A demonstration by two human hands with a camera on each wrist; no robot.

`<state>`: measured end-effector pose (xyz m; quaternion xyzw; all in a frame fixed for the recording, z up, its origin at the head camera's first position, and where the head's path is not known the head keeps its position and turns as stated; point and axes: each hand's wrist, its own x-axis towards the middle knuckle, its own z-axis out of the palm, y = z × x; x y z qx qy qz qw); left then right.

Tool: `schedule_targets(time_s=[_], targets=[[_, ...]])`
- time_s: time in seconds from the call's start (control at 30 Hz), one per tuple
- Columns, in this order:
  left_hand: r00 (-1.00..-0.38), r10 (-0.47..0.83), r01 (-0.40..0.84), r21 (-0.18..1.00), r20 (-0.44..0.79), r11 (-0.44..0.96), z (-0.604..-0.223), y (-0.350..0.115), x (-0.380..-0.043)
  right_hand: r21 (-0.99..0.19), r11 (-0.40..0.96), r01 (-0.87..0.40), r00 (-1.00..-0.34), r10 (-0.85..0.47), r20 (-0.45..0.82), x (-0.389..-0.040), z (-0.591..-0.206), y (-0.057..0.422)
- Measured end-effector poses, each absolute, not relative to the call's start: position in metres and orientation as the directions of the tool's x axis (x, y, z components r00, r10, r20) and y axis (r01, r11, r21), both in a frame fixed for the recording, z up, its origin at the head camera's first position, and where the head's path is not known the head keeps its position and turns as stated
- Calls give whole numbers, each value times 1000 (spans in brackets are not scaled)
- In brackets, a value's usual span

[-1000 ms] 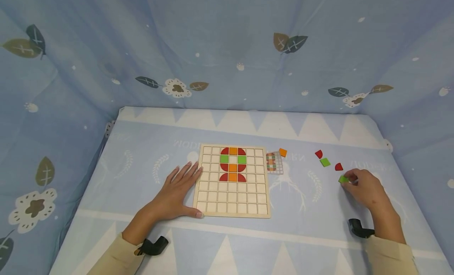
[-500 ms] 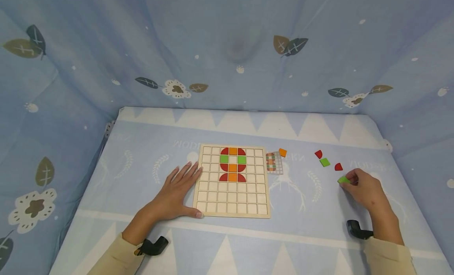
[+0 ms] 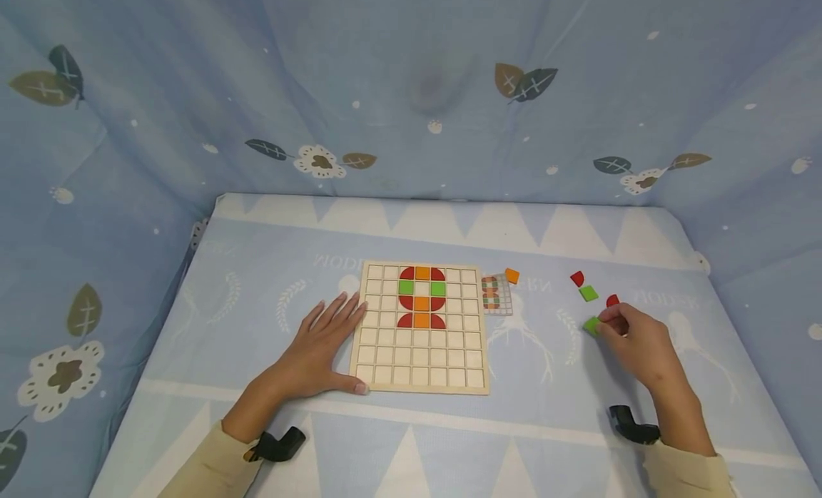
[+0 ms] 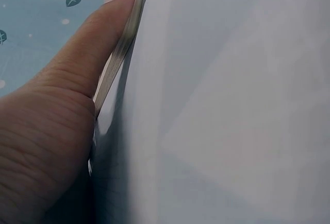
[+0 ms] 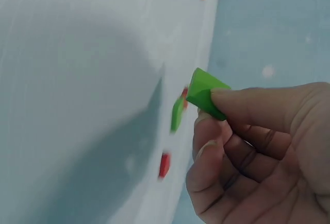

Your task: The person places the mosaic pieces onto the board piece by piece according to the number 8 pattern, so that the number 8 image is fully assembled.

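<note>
A wooden grid board [image 3: 420, 355] lies on the table, with red, orange and green tiles set in its upper middle cells. My left hand [image 3: 324, 348] rests flat at the board's left side, fingers spread; in the left wrist view the thumb [image 4: 85, 54] lies along the board's edge. Between thumb and fingertips my right hand [image 3: 638, 344] pinches a green square tile [image 5: 205, 92], held above the table to the right of the board. Beyond that hand lie another green tile [image 3: 589, 293], a red tile [image 3: 577, 278] and a second red tile [image 3: 613, 300], partly covered by the fingers.
A small pattern card [image 3: 504, 298] lies against the board's right edge, partly under it. One orange tile [image 3: 511, 275] touches the card's upper corner. Blue patterned curtains [image 3: 411, 113] enclose the table's back and sides.
My right hand has moved left with the green tile, and its fingers now cover part of the nearer red tile. My left hand and the board have stayed where they were.
</note>
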<state>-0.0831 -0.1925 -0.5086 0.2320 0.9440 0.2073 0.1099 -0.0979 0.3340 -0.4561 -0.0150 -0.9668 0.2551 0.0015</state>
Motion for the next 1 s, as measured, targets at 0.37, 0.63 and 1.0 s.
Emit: schedule_targets(time_s=[0.37,0.63,1.0], targets=[[-868,481,387,439,-123,811,-508,-191,-85,-562,813,-155,-981,-192,-7,-110,-442,261],[-866,485,390,448,-117,805,-510,-192,-84,-584,767,-268,-939,-343,-20,-120,-441,211],[-867,486,392,453,-108,801,-510,-193,-84,-585,694,-420,-848,-530,-20,-124,-453,150]])
